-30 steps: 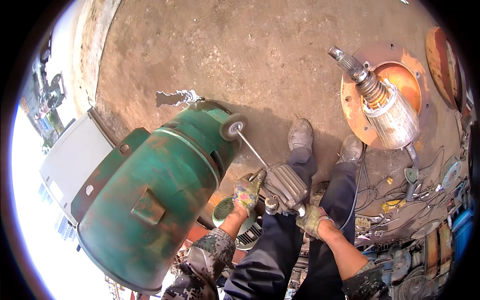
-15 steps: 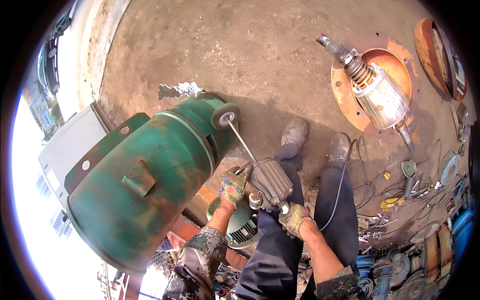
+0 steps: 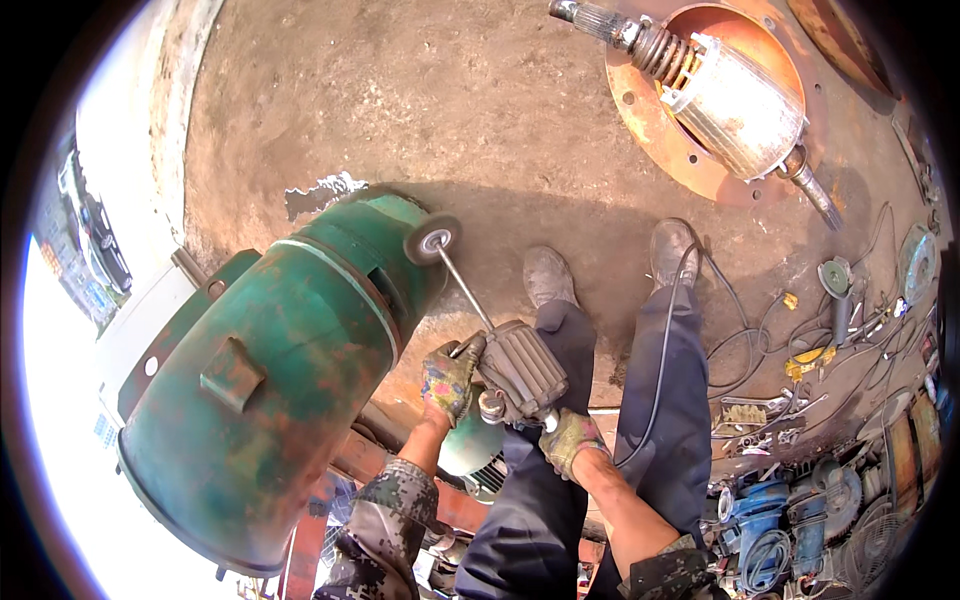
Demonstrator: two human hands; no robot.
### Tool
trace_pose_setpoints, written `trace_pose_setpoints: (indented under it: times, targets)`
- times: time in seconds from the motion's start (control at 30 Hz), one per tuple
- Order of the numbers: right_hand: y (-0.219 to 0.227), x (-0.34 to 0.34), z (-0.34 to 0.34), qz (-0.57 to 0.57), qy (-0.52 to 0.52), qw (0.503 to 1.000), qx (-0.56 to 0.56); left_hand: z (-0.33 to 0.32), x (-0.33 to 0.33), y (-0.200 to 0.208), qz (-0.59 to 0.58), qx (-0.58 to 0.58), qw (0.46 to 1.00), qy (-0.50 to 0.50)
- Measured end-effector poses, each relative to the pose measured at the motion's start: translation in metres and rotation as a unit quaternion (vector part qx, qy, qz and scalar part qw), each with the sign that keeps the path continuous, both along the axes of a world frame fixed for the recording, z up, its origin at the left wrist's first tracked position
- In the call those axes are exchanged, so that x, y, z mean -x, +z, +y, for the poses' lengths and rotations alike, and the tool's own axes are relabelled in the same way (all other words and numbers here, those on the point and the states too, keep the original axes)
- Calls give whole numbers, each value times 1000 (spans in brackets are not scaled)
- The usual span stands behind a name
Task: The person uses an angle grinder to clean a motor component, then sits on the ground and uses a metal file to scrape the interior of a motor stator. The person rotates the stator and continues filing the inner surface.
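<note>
Grinder (image 3: 522, 368), left hand (image 3: 448, 382) and right hand (image 3: 573, 443) gripping, fingers (image 3: 566, 428) curled closed

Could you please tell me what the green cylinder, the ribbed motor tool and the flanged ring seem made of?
Green cylinder: probably painted iron or steel, worn to rusty patches. Ribbed motor tool: likely cast metal, dull greyish, with finned housing. Flanged ring: apparently rusted iron or steel, given its orange surface.

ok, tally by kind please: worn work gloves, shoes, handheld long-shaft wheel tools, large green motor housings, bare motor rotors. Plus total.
Work gloves: 2
Shoes: 2
Long-shaft wheel tool: 1
Large green motor housing: 1
Bare motor rotor: 1
Total: 7
</note>
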State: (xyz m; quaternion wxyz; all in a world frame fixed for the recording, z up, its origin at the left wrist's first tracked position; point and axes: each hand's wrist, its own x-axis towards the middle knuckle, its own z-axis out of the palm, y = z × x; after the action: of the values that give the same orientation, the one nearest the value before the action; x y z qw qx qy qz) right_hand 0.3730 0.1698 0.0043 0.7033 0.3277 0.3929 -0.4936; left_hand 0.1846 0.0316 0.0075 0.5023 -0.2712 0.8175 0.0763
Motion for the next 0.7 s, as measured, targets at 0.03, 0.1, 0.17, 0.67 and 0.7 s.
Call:
trace_pose_setpoints:
  times: [0.03, 0.1, 0.17, 0.67, 0.7]
  targets:
    - [-7, 9, -4, 4, -15, 1000, -5, -3, 14, -9, 14, -9, 1000, -22]
    - [-23, 39, -6, 21, -74, 997, -28, -15, 33, -33, 70, -59, 995, -30]
    - [-28, 56, -13, 46, -114, 992, -28, -33, 55, -46, 74, -55, 996, -8]
    - [14, 37, 4, -182, -127, 974, 42, -24, 5, -29, -84, -31, 996, 1]
    - [18, 47, 1, -189, -135, 972, 38, -28, 13, -32, -90, -35, 995, -37]
